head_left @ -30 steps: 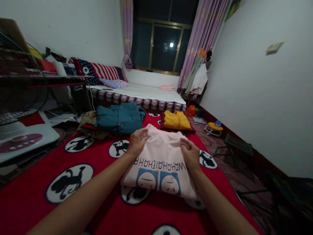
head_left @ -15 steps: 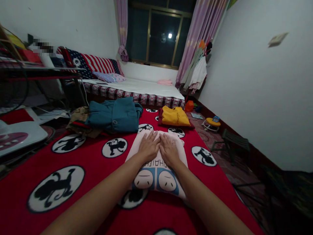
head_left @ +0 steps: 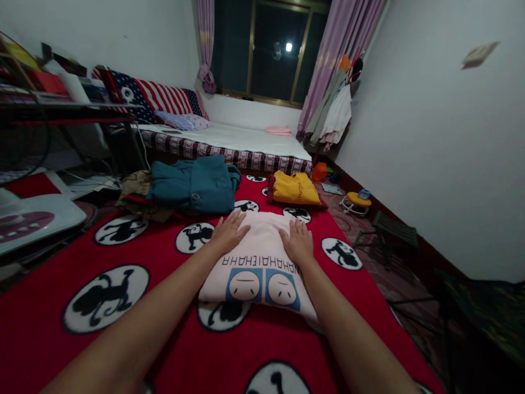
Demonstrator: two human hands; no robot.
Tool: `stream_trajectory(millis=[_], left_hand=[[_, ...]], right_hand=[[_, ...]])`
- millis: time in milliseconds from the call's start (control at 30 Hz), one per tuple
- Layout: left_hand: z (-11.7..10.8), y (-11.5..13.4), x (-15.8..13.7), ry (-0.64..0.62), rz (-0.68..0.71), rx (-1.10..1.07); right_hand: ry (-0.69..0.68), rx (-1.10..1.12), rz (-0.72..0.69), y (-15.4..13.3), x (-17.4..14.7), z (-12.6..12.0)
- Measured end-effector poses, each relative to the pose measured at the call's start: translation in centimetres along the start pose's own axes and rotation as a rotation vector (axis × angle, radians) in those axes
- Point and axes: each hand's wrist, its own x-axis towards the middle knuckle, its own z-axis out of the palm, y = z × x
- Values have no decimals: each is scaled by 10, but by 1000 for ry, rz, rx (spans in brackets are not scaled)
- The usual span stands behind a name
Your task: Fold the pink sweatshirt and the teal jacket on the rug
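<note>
A pale pink garment (head_left: 262, 246), folded into a block, lies on a red blanket (head_left: 164, 306) patterned with black monkeys in white circles. Lettering and two cartoon faces on blue squares show upside down on its near half. My left hand (head_left: 229, 232) rests on the garment's far left edge, fingers stretched out. At the far right edge, my right hand (head_left: 298, 241) lies flat with its fingers spread. Neither hand grips the cloth. Beyond the garment sit a folded teal coat (head_left: 194, 186) on the left and a folded yellow top (head_left: 296, 189) on the right.
A brown patterned garment (head_left: 137, 191) lies beside the coat. The bed (head_left: 241, 137) stands under the window. Along the right wall are a small yellow stool (head_left: 356, 200) and a dark folding stool (head_left: 389, 232). A cluttered desk (head_left: 74, 112) stands at left.
My hands have moved apart from the middle of the pink garment to its left and right edges. More of the lettering is uncovered. The view has shifted slightly.
</note>
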Motion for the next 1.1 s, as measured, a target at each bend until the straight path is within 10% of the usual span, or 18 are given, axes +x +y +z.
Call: stream_trajectory(millis=[233,400,733,967,1100], left_hand=[[-27,15,-51,41,-49,191],[-34,73,-49,192,214,-30],[6,112,-2,201,538,-405],[20,100,-2,228,474,-323],[18,104,-5,224,472,-311]], right_hand=[[190,130,193,12,-37,-13],[273,176,258,23,-46,-22],[152,522,-426,-10,-62,-17],[225,847,-70,60,-27,-33],[194,648,-206,102,19,-36]])
